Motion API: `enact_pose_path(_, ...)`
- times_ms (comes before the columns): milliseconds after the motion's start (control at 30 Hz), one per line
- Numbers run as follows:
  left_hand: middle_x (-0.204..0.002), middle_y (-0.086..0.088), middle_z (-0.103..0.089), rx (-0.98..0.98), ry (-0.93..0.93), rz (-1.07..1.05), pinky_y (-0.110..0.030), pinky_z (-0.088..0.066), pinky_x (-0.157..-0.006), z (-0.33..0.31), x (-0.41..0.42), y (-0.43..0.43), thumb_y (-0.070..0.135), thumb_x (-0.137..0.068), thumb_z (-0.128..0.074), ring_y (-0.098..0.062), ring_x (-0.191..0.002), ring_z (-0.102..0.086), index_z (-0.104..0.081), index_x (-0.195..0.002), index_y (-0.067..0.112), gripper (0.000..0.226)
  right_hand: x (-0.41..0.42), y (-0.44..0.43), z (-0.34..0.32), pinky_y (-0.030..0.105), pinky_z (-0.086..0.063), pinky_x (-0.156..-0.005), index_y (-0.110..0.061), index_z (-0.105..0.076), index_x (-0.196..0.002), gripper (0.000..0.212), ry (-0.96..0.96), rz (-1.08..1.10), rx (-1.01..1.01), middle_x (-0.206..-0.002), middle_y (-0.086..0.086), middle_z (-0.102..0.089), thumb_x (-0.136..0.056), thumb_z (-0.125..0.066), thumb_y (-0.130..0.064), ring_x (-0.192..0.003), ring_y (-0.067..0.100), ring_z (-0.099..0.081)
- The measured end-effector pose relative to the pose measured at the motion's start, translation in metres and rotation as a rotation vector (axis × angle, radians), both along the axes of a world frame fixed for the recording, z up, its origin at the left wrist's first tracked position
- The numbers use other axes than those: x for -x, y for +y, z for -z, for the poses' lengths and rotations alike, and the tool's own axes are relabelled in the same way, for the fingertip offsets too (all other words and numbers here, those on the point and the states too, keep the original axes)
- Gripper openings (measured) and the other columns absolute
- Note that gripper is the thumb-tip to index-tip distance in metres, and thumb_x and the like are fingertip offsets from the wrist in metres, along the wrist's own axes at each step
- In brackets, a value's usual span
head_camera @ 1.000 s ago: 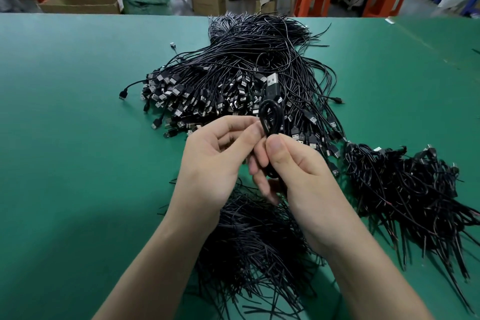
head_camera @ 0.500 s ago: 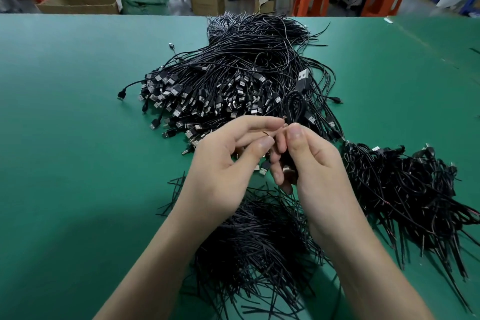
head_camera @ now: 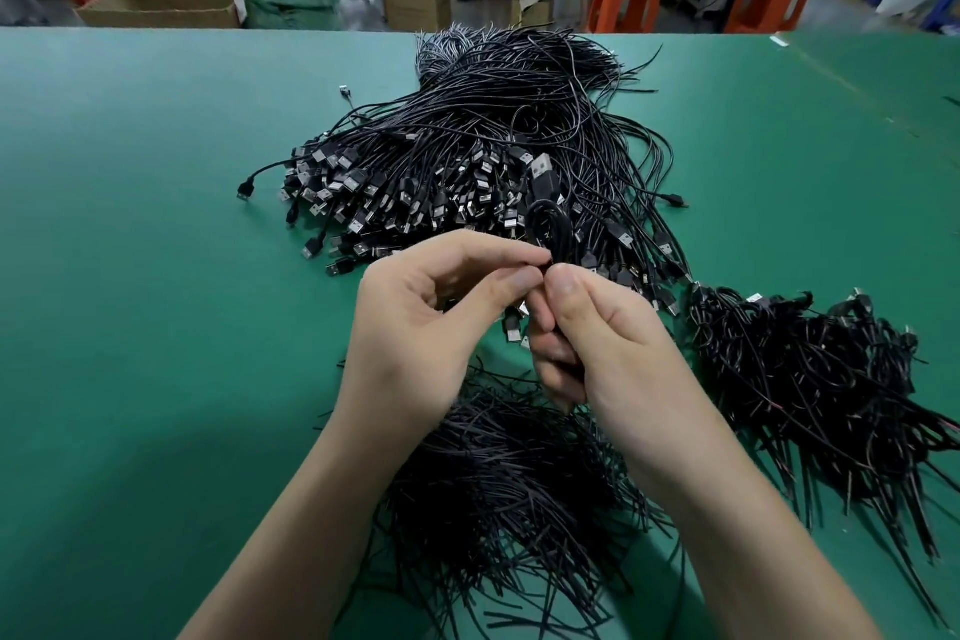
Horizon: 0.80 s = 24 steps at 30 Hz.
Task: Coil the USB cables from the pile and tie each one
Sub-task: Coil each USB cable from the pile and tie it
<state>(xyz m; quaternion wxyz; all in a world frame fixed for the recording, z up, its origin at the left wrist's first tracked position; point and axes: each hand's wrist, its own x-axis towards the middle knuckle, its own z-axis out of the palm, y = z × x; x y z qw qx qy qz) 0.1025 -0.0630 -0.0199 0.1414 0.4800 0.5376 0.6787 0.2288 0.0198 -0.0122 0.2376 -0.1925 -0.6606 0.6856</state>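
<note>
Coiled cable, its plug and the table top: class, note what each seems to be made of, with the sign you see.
Coiled cable: black flexible plastic or rubber sheath, faint sheen; it bends into tight loops.
Plug: bright bare metal shell that catches light, on a black moulded plastic body.
Table top: green matte mat, perhaps rubber or vinyl; smooth, no glare, so uncertain.

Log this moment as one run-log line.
phase: tying | right hand: grips coiled USB cable | left hand: pinches coil's middle | cable pile: behind hands | bundled cables: at right | ties: under wrists
</note>
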Motion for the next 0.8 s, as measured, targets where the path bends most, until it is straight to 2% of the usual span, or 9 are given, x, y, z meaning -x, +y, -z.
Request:
enact_pose_path(100, -0.091, -0.002, -0.079, -0.023, -0.021, 0.049, -0.017, -0.056, -0.08, 0.0, -0.001, 0.0, -0.001, -0.094, -0.069, -0.007, -0.085, -0.074, -0.078, -0.104, 0.02, 0.025, -0.003, 0.005, 0.0, 0.036, -0.021, -0.051, -0.015, -0.047, -0.077, 0.037, 0.016, -0.046, 0.045, -0.06, -0.008, -0.036, -0.107, -0.038, -0.036, -0.052, 0.012, -0.03)
enact_pose_path(167, -0.089, 0.0, -0.079, -0.03, -0.097, 0.09, -0.017, -0.056, -0.08, 0.001, -0.001, 0.002, 0.006, -0.092, -0.07, -0.007, -0.085, -0.074, -0.081, -0.102, 0.024, 0.023, -0.006, 0.008, -0.002, 0.028, -0.029, -0.048, -0.015, -0.048, -0.078, 0.038, 0.017, -0.083, 0.052, -0.061, -0.006, -0.038, -0.106, -0.038, -0.038, -0.05, 0.011, -0.034)
enact_pose_path(267, -0.082, 0.005, -0.078, -0.046, -0.245, 0.139, -0.016, -0.056, -0.079, 0.003, -0.001, 0.005, 0.013, -0.088, -0.071, -0.004, -0.079, -0.073, -0.083, -0.098, 0.029, 0.022, -0.008, 0.01, -0.003, 0.025, -0.036, -0.048, -0.013, -0.053, -0.08, 0.039, 0.011, -0.138, 0.026, -0.061, -0.003, -0.042, -0.105, -0.039, -0.039, -0.047, 0.012, -0.039)
enact_pose_path(333, -0.076, 0.007, -0.076, -0.035, -0.331, 0.19, -0.017, -0.056, -0.078, 0.005, 0.0, 0.005, 0.016, -0.087, -0.075, -0.004, -0.073, -0.072, -0.083, -0.094, 0.031, 0.018, -0.008, 0.009, -0.004, 0.025, -0.036, -0.047, -0.015, -0.057, -0.081, 0.039, 0.007, -0.181, 0.036, -0.06, -0.002, -0.044, -0.104, -0.04, -0.041, -0.044, 0.012, -0.039)
enact_pose_path(500, -0.08, 0.004, -0.076, 0.036, -0.433, 0.269, -0.023, -0.056, -0.085, 0.011, 0.004, 0.003, 0.028, -0.075, -0.087, -0.008, -0.082, -0.071, -0.084, -0.094, 0.029, 0.018, -0.01, 0.011, -0.005, 0.021, -0.028, -0.044, -0.019, -0.06, -0.078, 0.039, -0.015, -0.197, 0.144, -0.059, -0.005, -0.035, -0.099, -0.044, -0.047, -0.046, 0.009, -0.031)
enact_pose_path(633, -0.064, 0.0, -0.071, 0.051, -0.588, 0.368, -0.021, -0.057, -0.074, 0.013, 0.003, 0.004, 0.028, -0.067, -0.09, -0.009, -0.062, -0.068, -0.083, -0.085, 0.026, 0.02, -0.008, 0.009, -0.004, 0.023, -0.031, -0.044, -0.019, -0.06, -0.076, 0.04, -0.044, -0.254, 0.173, -0.059, -0.005, -0.034, -0.096, -0.047, -0.051, -0.046, 0.009, -0.032)
enact_pose_path(733, -0.076, 0.002, -0.075, 0.059, -0.67, 0.399, -0.021, -0.057, -0.081, 0.014, 0.007, 0.002, 0.036, -0.059, -0.097, -0.008, -0.071, -0.07, -0.083, -0.083, 0.026, 0.03, -0.009, 0.007, -0.006, 0.021, -0.03, -0.045, -0.021, -0.053, -0.071, 0.041, -0.041, -0.28, 0.216, -0.06, -0.006, -0.031, -0.097, -0.046, -0.052, -0.046, 0.009, -0.029)
enact_pose_path(800, -0.085, 0.005, -0.077, 0.046, -0.672, 0.409, -0.019, -0.056, -0.085, 0.015, 0.008, 0.003, 0.032, -0.063, -0.094, -0.005, -0.08, -0.07, -0.083, -0.084, 0.026, 0.025, -0.01, 0.007, -0.008, 0.021, -0.028, -0.045, -0.022, -0.048, -0.069, 0.041, -0.026, -0.3, 0.259, -0.061, -0.008, -0.03, -0.098, -0.044, -0.051, -0.047, 0.009, -0.028)
